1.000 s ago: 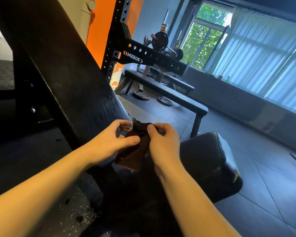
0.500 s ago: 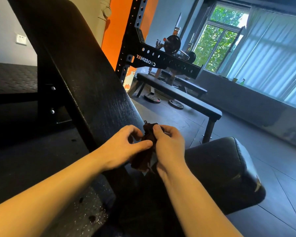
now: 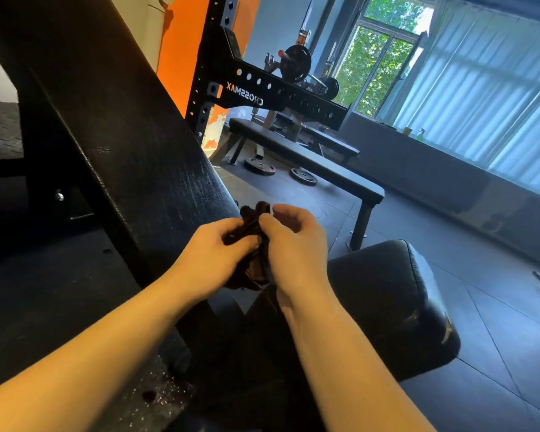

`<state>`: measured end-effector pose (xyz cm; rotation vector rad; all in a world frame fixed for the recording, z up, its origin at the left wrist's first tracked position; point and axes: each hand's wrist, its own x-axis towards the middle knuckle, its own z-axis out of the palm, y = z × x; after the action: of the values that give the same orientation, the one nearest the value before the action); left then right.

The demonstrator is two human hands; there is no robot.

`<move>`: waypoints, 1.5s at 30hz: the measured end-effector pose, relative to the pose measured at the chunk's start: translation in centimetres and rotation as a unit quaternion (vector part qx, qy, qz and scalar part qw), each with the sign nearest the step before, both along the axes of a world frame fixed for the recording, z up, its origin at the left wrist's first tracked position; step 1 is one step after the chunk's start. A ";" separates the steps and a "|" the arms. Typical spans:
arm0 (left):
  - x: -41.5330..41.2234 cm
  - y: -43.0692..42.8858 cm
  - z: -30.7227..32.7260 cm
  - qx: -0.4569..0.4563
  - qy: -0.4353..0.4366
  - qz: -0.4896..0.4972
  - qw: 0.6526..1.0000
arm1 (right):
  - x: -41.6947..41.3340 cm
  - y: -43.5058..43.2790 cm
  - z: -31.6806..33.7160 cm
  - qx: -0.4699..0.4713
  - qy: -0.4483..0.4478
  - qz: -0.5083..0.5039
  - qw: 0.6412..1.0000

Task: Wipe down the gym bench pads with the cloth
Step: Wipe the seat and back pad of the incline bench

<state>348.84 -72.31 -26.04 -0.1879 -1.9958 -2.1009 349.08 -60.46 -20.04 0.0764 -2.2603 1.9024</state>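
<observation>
Orange wall (image 3: 181,48), daylit window (image 3: 378,67), black rack (image 3: 281,92), 2 plates (image 3: 259,166) on dark floor (image 3: 496,307).

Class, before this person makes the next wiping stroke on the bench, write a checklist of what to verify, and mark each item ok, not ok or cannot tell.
1. Cloth in hand: ok; left hand and right hand both grip the cloth.
2. Cloth opened flat: not ok; it is bunched between the hands.
3. Back pad free of objects: ok on the part shown.
4. Seat pad free of objects: ok.
5. Cloth damp: cannot tell.
</observation>
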 end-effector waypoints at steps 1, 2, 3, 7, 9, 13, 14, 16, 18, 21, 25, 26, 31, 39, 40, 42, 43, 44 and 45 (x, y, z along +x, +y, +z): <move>-0.4 0.5 0.3 0.010 0.003 -0.009 1.000 | 0.0 0.3 0.4 -0.004 0.002 -0.004 1.000; -0.8 1.1 0.7 0.012 0.010 -0.018 1.000 | 0.1 0.7 1.0 -0.008 0.006 -0.012 1.000; -1.3 1.8 1.2 0.011 0.015 -0.031 0.999 | 0.0 1.3 1.6 -0.015 0.013 -0.024 1.000; -3.0 5.4 2.8 -0.027 0.029 -0.082 0.996 | -0.4 4.1 4.6 -0.026 0.036 -0.088 0.995; -3.6 7.3 3.7 -0.056 0.042 -0.099 0.993 | -0.8 6.2 6.5 -0.013 0.038 -0.123 0.992; -4.1 10.6 5.3 -0.117 0.080 -0.119 0.983 | -0.7 11.2 9.3 0.126 0.050 -0.188 0.973; -4.2 11.2 5.5 -0.133 0.085 -0.123 0.980 | -0.7 12.4 9.7 0.180 0.045 -0.202 0.962; -4.2 12.3 5.9 -0.159 0.077 -0.146 0.974 | -0.8 14.3 9.6 0.305 0.007 -0.221 0.926; -4.0 12.8 6.6 -0.173 0.044 -0.198 0.964 | -1.0 15.4 9.1 0.380 -0.045 -0.228 0.895; -4.4 12.9 7.4 -0.171 0.008 -0.207 0.963 | -1.3 16.7 7.7 0.378 -0.080 -0.232 0.893; -4.4 13.2 7.6 -0.195 0.007 -0.200 0.960 | -0.9 17.2 7.0 0.349 -0.083 -0.223 0.906; -4.3 13.3 7.5 -0.205 0.020 -0.208 0.956 | -0.7 17.2 7.0 0.340 -0.078 -0.217 0.912; -4.6 14.5 6.8 -0.303 0.047 -0.188 0.933 | 0.1 17.8 7.3 0.341 -0.053 -0.190 0.919; -3.8 15.0 6.2 -0.279 0.082 -0.144 0.946 | 0.4 18.8 6.6 0.327 -0.041 -0.152 0.932; -3.0 14.6 6.0 -0.277 0.083 -0.148 0.946 | 0.4 18.9 6.4 0.325 -0.037 -0.147 0.934; -0.9 13.7 5.5 -0.281 0.099 -0.148 0.943 | 0.5 19.0 6.0 0.325 -0.029 -0.136 0.936; 0.1 13.4 5.3 -0.284 0.111 -0.141 0.942 | 0.5 19.0 5.8 0.324 -0.024 -0.132 0.937; 0.7 13.1 5.0 -0.287 0.119 -0.133 0.941 | 0.5 19.1 5.7 0.325 -0.019 -0.130 0.936; 1.0 13.0 4.9 -0.281 0.124 -0.131 0.943 | 0.4 19.2 5.6 0.330 -0.015 -0.130 0.935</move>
<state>349.83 -59.27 -21.18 -0.8118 -2.4528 -1.4693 349.49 -41.30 -14.48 -0.1557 -2.6671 0.9648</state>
